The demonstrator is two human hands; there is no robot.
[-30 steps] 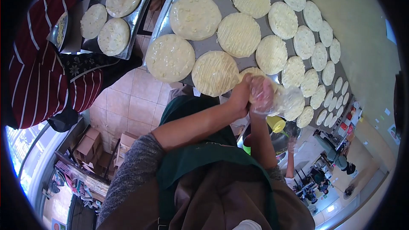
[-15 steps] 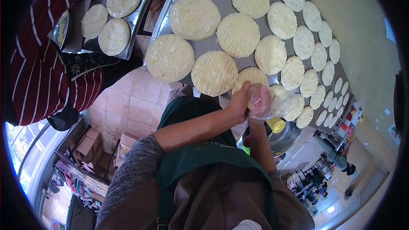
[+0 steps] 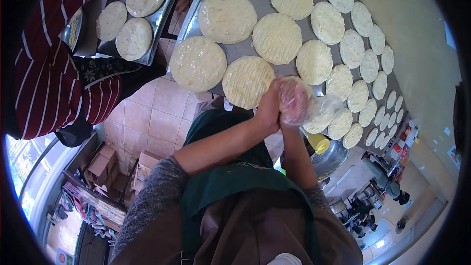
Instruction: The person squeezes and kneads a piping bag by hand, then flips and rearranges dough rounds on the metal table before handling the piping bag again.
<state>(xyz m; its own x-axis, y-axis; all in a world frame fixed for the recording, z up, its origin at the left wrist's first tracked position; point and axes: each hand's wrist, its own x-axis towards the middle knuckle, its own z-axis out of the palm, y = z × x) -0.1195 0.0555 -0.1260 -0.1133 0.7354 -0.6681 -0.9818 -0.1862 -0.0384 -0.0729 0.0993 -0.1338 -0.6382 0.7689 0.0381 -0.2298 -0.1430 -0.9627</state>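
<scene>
Left of the large tray (image 3: 263, 5), a co-worker in a striped garment (image 3: 46, 78) stood beside a smaller tray (image 3: 159, 27) bearing pale rounds. At the large tray's left corner lay a glossy round (image 3: 197, 64) without lines. To its right were lined rounds (image 3: 248, 81), one partly hidden beneath the hands at the large tray's near edge.

The left hand (image 3: 269, 105) was closed up over that edge, against the bag; whether its fingers gripped or merely steadied could not be told. The right hand (image 3: 294, 102) was clenched around the clear plastic bag (image 3: 321, 107), whose loose end trailed rightward over the large tray. The bag's tip was not visible. Just off the near edge, further right, were a yellow container (image 3: 320, 145) and a metal bowl (image 3: 337, 159).

In the inspector's judgement, sound practice called for even right-hand pressure, the left guiding the tip low, strokes parallel and evenly spaced, pressure released at each rim, and the loose end kept clear of finished surfaces.
</scene>
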